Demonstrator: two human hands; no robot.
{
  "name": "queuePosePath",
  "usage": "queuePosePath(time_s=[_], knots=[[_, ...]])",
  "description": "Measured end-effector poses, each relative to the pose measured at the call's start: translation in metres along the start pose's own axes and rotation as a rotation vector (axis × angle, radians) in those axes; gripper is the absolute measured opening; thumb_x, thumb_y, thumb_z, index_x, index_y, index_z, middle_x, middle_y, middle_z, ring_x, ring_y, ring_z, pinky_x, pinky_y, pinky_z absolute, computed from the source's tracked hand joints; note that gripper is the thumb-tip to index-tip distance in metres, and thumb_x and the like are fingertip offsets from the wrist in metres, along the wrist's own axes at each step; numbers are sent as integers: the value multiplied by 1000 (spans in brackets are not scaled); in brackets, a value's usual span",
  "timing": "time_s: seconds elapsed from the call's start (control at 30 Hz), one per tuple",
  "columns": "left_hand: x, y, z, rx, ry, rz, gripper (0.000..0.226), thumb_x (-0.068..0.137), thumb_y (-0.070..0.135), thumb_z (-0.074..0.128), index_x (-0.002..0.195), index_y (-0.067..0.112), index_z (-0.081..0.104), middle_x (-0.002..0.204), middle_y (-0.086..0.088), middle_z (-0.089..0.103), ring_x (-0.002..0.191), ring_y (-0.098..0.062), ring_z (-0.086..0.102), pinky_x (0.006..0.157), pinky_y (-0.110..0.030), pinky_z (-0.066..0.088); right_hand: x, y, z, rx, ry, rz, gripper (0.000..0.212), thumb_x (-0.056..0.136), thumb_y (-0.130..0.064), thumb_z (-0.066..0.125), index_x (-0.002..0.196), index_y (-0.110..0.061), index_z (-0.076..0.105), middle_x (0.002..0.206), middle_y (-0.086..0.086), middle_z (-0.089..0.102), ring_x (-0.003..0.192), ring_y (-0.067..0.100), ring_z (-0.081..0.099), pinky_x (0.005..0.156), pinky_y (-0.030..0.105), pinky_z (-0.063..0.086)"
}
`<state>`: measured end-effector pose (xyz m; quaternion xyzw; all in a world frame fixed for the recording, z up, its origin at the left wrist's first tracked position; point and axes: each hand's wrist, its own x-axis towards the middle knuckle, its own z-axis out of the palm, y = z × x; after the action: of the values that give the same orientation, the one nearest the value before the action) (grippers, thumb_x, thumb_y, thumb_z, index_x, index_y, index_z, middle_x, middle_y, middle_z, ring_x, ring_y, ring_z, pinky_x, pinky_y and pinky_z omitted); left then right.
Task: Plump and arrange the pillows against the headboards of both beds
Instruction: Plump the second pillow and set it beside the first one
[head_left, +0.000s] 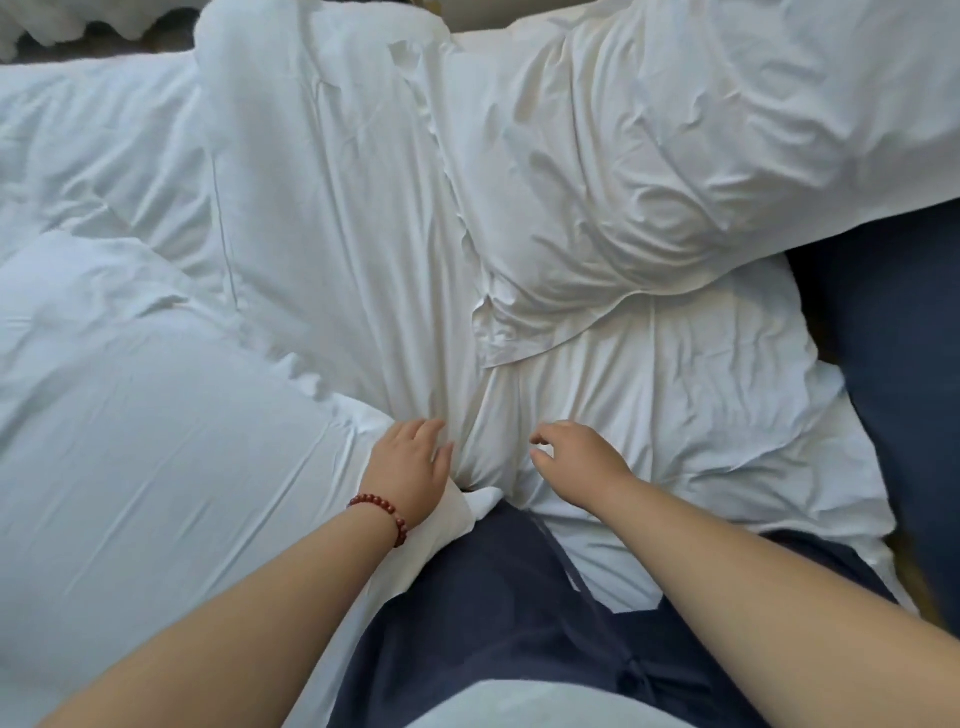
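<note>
Nothing written can be read here: no text, label, brand, number or sign. The creased white pillow (649, 171), the white bedding (130, 415) and the dark blue cloth (493, 597) show only plain fabric. The red bead bracelet (382, 512) on the left wrist shows only plain beads.

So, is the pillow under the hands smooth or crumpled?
Crumpled: the pillow is creased all over, with folds gathering near the left hand.
</note>
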<state>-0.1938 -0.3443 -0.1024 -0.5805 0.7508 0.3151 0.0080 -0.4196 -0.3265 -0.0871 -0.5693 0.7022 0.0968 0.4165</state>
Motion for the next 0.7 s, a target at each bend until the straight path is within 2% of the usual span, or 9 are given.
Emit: queuePosePath(time_s=[0.1,0.17,0.23,0.3,0.4,0.47,0.6,0.7], knots=[[-13,-1,-4,-116,99,21,49,96,39,35,126,8,60,120,-8,64,113,-28,57,99,-34,40,4,-21,25,125,-46,-5,33,96,-34,53,124,-20,62,126,-1,59,113,16,56,96,30,45],[-26,-7,-8,-91,218,24,50,93,38,35,121,7,63,112,-8,68,106,-28,61,96,-34,42,8,-44,39,269,-99,-30,38,92,-40,60,127,-24,61,124,-7,59,114,11,55,99,28,43],[-42,-18,-10,1,314,48,45,93,33,39,117,5,65,108,-9,69,104,-29,62,100,-34,38,10,-68,50,411,-205,-76,52,85,-51,66,130,-27,58,119,-13,58,115,7,55,103,30,44],[-62,-31,-9,96,369,22,44,93,32,40,117,4,65,114,-9,68,113,-30,60,110,-40,29,9,-88,62,475,-334,-111,62,76,-66,66,128,-32,59,117,-17,62,111,3,59,101,31,46],[-94,-46,-2,190,432,-112,47,94,34,41,125,6,62,131,-10,61,132,-29,47,118,-46,18,3,-105,80,503,-448,-141,64,74,-62,72,129,-34,55,115,-16,63,104,1,59,88,23,47],[-118,-53,4,220,496,-192,48,94,36,43,130,9,59,141,-9,54,139,-28,39,119,-46,15,0,-106,90,536,-430,-161,71,70,-57,79,132,-33,53,119,-14,63,107,5,60,90,25,48],[-161,-50,27,186,605,-376,58,93,47,41,142,16,49,154,-8,38,145,-27,26,120,-43,11,-9,-100,98,504,-306,-241,45,73,-48,81,109,-30,63,101,-13,70,91,4,65,76,21,50],[-192,-38,47,79,653,-578,70,90,59,34,149,21,36,161,-5,24,149,-25,14,121,-38,2,-22,-93,107,450,-164,-303,59,67,-61,78,111,-24,67,101,-9,72,92,11,67,80,27,52]])
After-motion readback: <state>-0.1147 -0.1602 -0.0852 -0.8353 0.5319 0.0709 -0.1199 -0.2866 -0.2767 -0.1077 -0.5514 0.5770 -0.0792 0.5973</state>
